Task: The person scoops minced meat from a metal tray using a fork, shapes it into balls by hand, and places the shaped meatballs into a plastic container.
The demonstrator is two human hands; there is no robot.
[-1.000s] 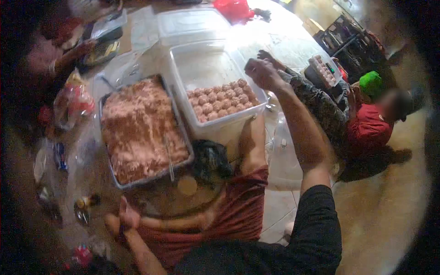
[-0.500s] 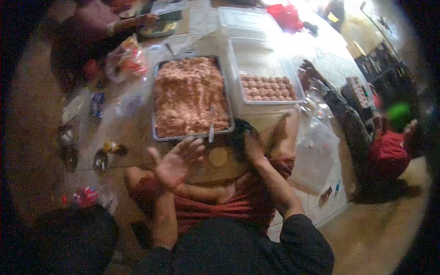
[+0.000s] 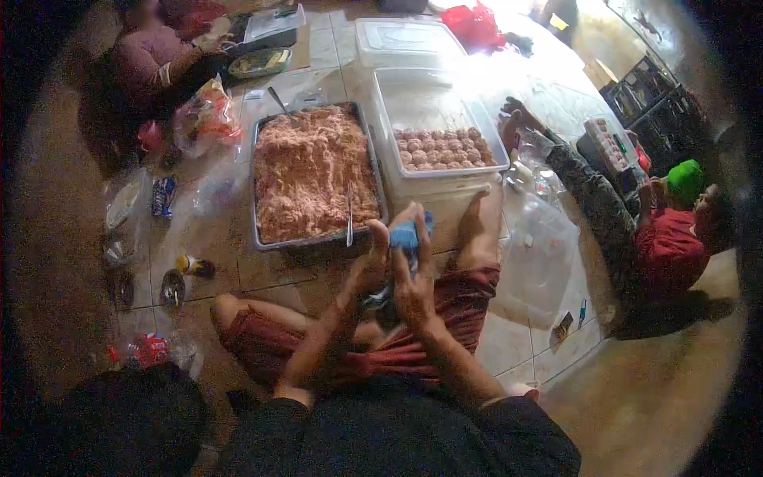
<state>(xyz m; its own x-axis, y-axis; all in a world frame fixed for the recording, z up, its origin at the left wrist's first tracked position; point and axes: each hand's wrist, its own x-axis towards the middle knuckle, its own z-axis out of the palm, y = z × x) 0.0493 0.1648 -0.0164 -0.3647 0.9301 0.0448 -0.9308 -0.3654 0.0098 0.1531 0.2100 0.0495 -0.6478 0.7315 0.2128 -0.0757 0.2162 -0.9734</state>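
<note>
Fingers: your right hand (image 3: 418,298) has its fingers closed on a blue cloth (image 3: 409,233); your left hand (image 3: 367,269) lies against it from the other side, thumb raised and apart.
Blue cloth: between your two sets of fingers, its upper end showing near the fingertips.
Poor view: I can't tell how tightly the left fingers curl, nor whether the dark, shiny piece (image 3: 380,300) just below them belongs to the same cloth.
Weight and feel: likely very light, soft and limp; it should fold under any squeeze.
Slip: if damp or greasy, it may slide between your palms; flat pressure should steady it better than a pinch.
Where to hold: the bunched middle, between your palms, looks surest; the upper end would suit thumb and forefinger.
Tray (image 3: 300,242): beyond your left fingers, full of minced meat (image 3: 310,175), probably soft and sticky, with a metal utensil (image 3: 350,222) at its near rim.
Meatballs (image 3: 441,149): beyond your right fingers, in rows inside a clear box (image 3: 457,172); likely easily dented, so best cupped from beneath.
</note>
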